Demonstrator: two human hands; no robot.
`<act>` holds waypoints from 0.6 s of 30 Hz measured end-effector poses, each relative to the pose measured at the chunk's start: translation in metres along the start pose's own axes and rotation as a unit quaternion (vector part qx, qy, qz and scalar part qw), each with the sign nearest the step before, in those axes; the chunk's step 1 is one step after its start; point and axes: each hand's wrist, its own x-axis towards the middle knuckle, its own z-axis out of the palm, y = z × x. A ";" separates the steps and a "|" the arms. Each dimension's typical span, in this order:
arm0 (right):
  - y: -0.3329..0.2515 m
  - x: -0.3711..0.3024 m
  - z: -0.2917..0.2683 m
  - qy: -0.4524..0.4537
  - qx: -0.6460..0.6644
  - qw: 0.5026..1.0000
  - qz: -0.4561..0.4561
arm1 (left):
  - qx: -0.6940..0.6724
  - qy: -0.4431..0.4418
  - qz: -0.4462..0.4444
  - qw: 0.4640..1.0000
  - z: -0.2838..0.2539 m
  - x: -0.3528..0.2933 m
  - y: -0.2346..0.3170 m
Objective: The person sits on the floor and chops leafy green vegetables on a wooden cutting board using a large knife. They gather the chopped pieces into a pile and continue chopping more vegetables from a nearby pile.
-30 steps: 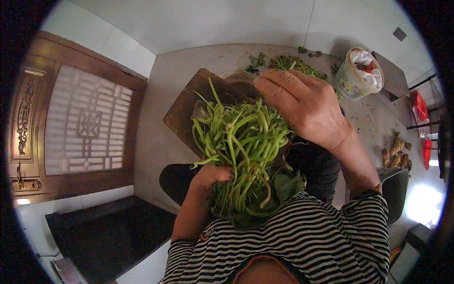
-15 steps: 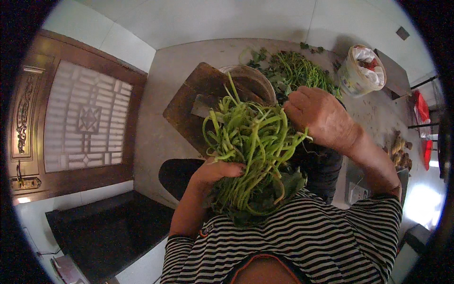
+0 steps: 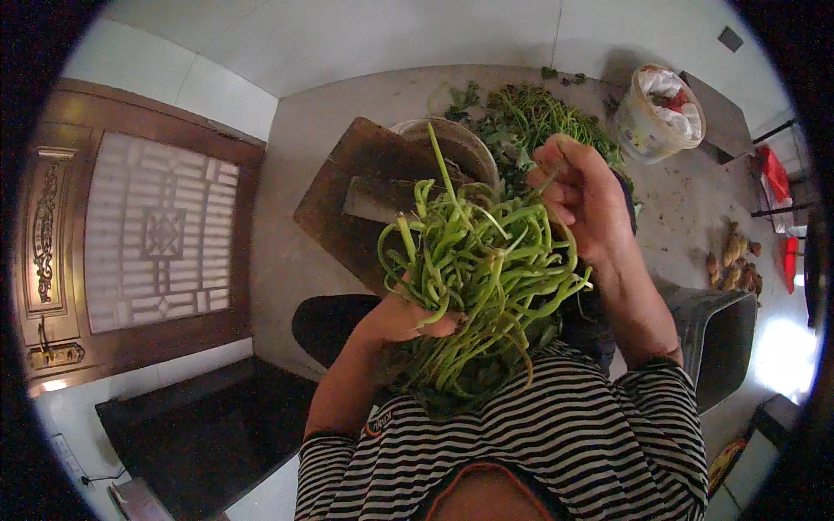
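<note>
A thick bundle of long green leafy stems [image 3: 486, 278] lies against my lap and striped shirt, its cut ends pointing away from me. My left hand [image 3: 404, 319] is wrapped round the bundle from the left, with the thumb across the stems. Just right of the bundle's far end, my right hand [image 3: 591, 195] is raised with curled fingers. A thin, dull green sliver shows by its fingertips, too small to name. Dark leaves at the bundle's near end are partly hidden beneath the stems.
Beyond the bundle are a brown board [image 3: 334, 195] bearing a flat grey rectangular piece, and a round tub [image 3: 473, 143]. Loose greens [image 3: 556, 113] lie behind my right hand. Farther right stand a lined pale bucket [image 3: 651, 130] and a dark bin [image 3: 725, 347], near brown roots [image 3: 738, 260].
My right hand has turned from knuckles-up to show its curled fingers, shifting slightly away from me. The bundle has spread rightward in my left hand. The dark bin shows more fully.
</note>
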 end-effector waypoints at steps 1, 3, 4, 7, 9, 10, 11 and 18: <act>-0.008 -0.005 -0.004 -0.076 -0.099 0.992 -0.009 | -0.010 0.014 0.000 1.000 0.001 -0.001 0.000; -0.030 -0.016 -0.009 -0.221 -0.292 0.930 -0.024 | -0.205 0.034 -0.076 0.975 0.004 -0.005 -0.002; -0.034 -0.019 -0.003 -0.200 -0.468 0.849 -0.143 | -0.217 0.045 -0.075 0.972 0.004 -0.006 -0.002; -0.040 -0.021 -0.014 -0.206 -0.633 0.715 -0.215 | -0.250 0.075 -0.070 0.963 0.005 -0.005 0.004; -0.036 -0.022 -0.019 -0.220 -0.623 0.719 -0.218 | -0.247 0.058 -0.026 0.967 0.007 -0.009 -0.002; -0.035 -0.022 -0.019 -0.219 -0.622 0.717 -0.228 | -0.183 0.054 -0.028 0.981 0.001 -0.011 -0.014; -0.034 -0.022 -0.018 -0.217 -0.620 0.715 -0.239 | -0.142 0.039 -0.038 0.988 -0.005 -0.014 -0.021; -0.040 -0.015 -0.023 -0.220 -0.704 0.555 -0.386 | -0.031 0.038 -0.031 0.998 -0.008 -0.010 -0.006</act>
